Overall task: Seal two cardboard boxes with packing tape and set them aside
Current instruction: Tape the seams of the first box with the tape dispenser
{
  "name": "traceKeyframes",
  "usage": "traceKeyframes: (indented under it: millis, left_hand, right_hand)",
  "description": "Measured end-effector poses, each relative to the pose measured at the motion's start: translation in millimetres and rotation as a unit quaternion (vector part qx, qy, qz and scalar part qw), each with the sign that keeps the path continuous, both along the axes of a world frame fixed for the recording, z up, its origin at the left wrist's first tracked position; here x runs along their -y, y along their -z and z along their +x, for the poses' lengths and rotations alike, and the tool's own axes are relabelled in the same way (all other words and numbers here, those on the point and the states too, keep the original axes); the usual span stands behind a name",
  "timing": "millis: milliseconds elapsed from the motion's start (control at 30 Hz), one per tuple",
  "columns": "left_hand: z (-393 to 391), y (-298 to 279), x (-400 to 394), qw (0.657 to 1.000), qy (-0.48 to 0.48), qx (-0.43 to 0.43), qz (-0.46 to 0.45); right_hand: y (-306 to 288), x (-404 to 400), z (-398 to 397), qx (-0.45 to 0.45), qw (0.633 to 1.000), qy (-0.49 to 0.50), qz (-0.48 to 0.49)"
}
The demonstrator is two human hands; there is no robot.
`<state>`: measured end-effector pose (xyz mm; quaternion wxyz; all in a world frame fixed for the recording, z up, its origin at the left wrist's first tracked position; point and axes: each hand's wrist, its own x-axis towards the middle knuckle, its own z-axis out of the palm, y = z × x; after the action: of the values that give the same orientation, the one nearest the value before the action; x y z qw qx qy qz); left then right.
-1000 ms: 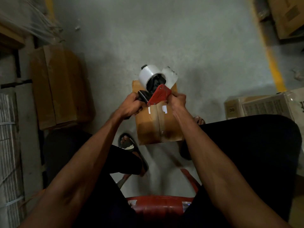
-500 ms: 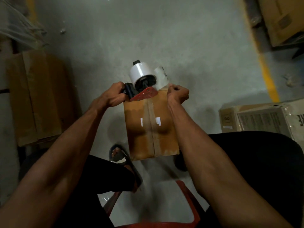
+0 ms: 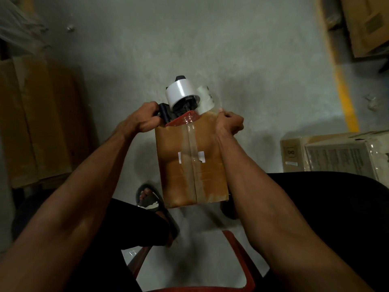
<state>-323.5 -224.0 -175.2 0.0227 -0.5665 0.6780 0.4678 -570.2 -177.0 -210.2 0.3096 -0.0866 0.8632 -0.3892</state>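
Nearest us, the red chair [image 3: 237, 256] edge, and just beyond it the cardboard box [image 3: 191, 163] held up off the floor, a clear strip of tape [image 3: 192, 144] running down its middle seam. At the box's far right corner, the right hand [image 3: 229, 123] has its grip curled round the edge. At the far left corner, the left hand [image 3: 145, 118] is wrapped tight round the black handle of the tape dispenser [image 3: 182, 103], its red plate sitting on the box's far edge, white roll just past it. Another carton [image 3: 334, 153] lies right of the box
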Motion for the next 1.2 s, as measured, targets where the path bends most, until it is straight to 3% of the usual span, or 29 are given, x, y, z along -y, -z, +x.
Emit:
traceKeyframes:
  millis: [233,400,533,600,667,800,967,1200]
  left_hand:
    - [5.3,24.1,2.3,0.999,0.022,0.042,-0.004]
    - [5.1,32.0,6.1,0.998,0.030,0.052,-0.018]
    - [7.3,33.7,6.5,0.998,0.040,0.055,-0.015]
    - [10.3,36.7,8.2,0.997,0.042,0.058,-0.015]
    - [12.7,40.7,11.0,0.997,0.045,0.054,-0.015]
    - [8.8,31.9,14.1,0.997,0.057,0.042,-0.018]
    - [3.3,22.2,15.4,0.996,0.071,0.045,-0.028]
    - [12.8,13.5,21.1,0.994,0.092,0.049,-0.028]
  right_hand:
    - [1.3,5.9,-11.4,0.063,0.997,-0.005,0.050]
    - [9.2,-1.2,-27.0,0.226,0.969,0.049,0.092]
    - [22.8,-14.3,-24.9,0.164,0.975,0.046,0.143]
    - [25.8,-17.8,-17.8,0.051,0.995,0.025,0.079]
    - [20.6,-21.9,-5.5,-0.004,0.999,-0.046,-0.003]
    - [14.6,-24.3,9.0,-0.040,0.982,-0.184,-0.001]
    - [6.1,-16.4,9.9,-0.085,0.979,-0.179,0.052]
    - [3.9,-6.9,2.9,-0.070,0.978,-0.175,0.092]
